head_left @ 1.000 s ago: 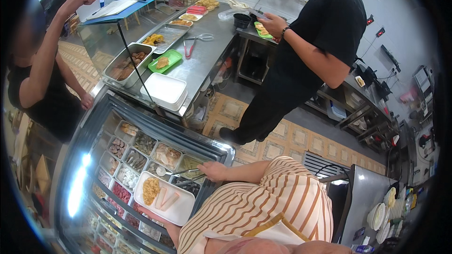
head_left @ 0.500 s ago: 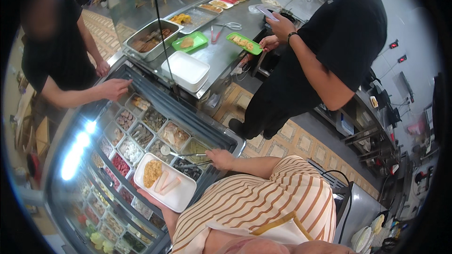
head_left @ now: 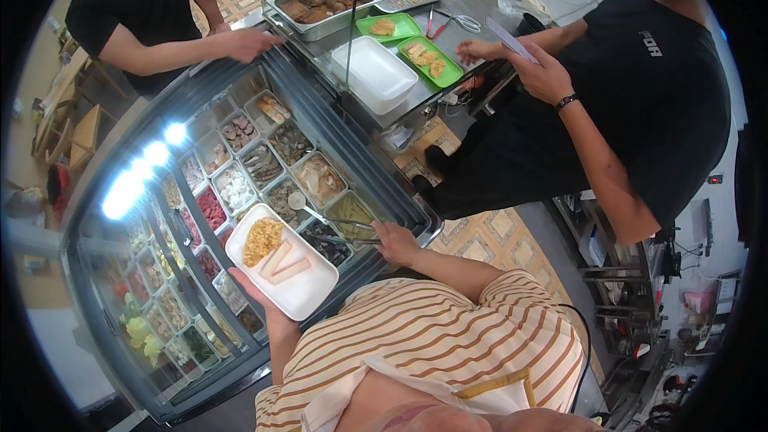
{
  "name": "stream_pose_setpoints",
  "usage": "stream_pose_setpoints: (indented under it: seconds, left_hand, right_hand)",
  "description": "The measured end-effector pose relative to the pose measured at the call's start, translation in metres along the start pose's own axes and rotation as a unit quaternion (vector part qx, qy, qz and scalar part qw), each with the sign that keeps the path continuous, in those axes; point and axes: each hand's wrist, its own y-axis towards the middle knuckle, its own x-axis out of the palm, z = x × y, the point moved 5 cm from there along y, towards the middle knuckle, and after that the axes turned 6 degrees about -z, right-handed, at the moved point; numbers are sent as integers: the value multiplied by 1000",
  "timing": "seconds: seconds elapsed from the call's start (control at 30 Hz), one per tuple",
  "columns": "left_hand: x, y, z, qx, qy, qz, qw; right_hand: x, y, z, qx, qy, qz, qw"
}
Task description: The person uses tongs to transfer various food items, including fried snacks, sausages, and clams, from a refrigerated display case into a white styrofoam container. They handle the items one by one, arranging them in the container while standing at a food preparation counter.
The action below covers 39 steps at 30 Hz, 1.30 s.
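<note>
My left hand [head_left: 258, 292] is closed around the lower edge of a white tray [head_left: 308, 292], tilted above the display case. On the tray are a yellow, crumbly-looking mound of food [head_left: 262, 242] and a few pale stick-shaped pieces [head_left: 286, 266]. My right hand [head_left: 396, 243] grips metal tongs [head_left: 352, 224] by the handle end. One arm of the tongs ends in a round, spoon-like tip [head_left: 297, 201] over a food container; the other runs lower, toward a container of dark food [head_left: 326, 242].
The glass display case [head_left: 84, 272] holds several containers. Beyond it, a metal counter [head_left: 328, 48] bears stacked white trays [head_left: 374, 72], two green plates [head_left: 432, 72] and scissors [head_left: 466, 24]. One person [head_left: 152, 8] leans on the case; another [head_left: 632, 104] stands right, holding a phone-like object [head_left: 510, 38].
The person on the right has set a green plate down and let go of it. The view has shifted. My hands still hold the tray and tongs.
</note>
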Motion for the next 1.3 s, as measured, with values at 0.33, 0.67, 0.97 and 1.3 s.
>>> stream_pose_setpoints:
  seconds: [0.33, 0.67, 0.97, 1.3]
  left_hand:
    - [10, 6, -2, 1, 13, 14, 1000]
    - [36, -11, -6, 50, 60, 98, 992]
    - [35, -12, -6, 2, 88, 96, 991]
    - [19, -5, 22, 0, 49, 39, 998]
  right_hand:
    - [1, 4, 11, 13, 19, -38, 999]
    - [-7, 2, 5, -61, 62, -46, 995]
    - [2, -1, 8, -56, 57, -18, 997]
    - [0, 2, 5, -1, -6, -51, 999]
